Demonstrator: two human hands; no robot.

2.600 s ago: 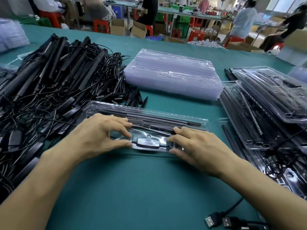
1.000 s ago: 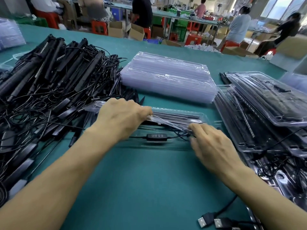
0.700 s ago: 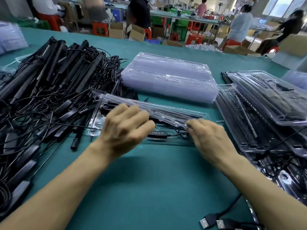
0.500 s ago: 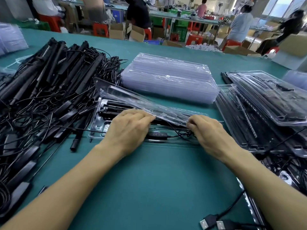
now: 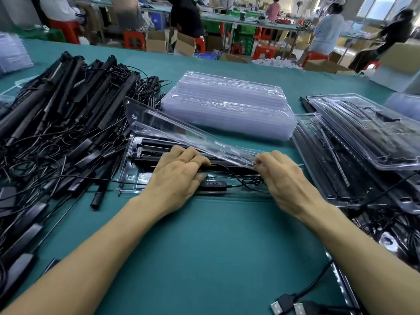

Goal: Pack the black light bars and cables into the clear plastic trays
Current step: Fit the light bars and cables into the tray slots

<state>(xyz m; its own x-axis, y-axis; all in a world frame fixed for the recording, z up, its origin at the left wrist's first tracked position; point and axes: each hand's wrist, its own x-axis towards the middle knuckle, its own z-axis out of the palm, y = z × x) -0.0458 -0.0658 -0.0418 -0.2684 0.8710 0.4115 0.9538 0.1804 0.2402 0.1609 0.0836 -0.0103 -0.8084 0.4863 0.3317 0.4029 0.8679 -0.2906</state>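
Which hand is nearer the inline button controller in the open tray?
Left. The left hand sits at the left end of the controller; the right hand is off to its right, pinching the lid.

On the desk (image 5: pixel 204 258) sits an open tray (image 5: pixel 129 178), light bars (image 5: pixel 147 147) in it, its lid (image 5: pixel 181 130) tilted above (left end highest). Left of it lies a heap of bars and cables (image 5: pixel 56 114); behind, a stack of empty trays (image 5: pixel 227 105); right, filled trays (image 5: pixel 368 142).
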